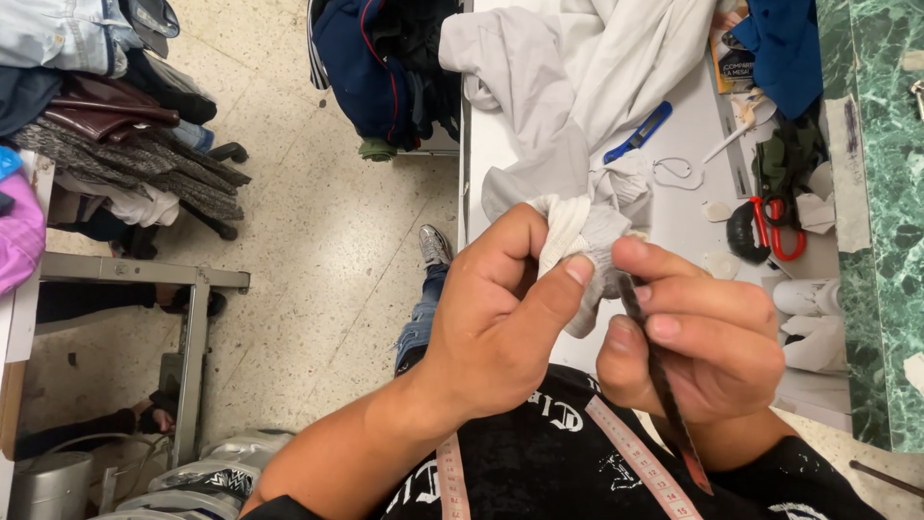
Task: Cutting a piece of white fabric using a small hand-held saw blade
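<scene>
My left hand (500, 318) pinches the ribbed cuff of a light grey garment (577, 116) that trails up over the white table (683, 207). The cuff (577, 236) is bunched between thumb and fingers. My right hand (703, 337) holds a thin dark tool (664, 385) with a reddish end, its tip against the cuff. Both hands are close together over my lap. A pink measuring tape (640, 462) hangs over my black shirt.
On the table lie a blue utility knife (638, 133), red-handled scissors (775, 226), white chalk pieces and fabric scraps. Dark garments (385, 67) pile at the table's far end. A rack of clothes (106, 116) stands on the left over a speckled floor. A green marble surface (890, 193) borders the right.
</scene>
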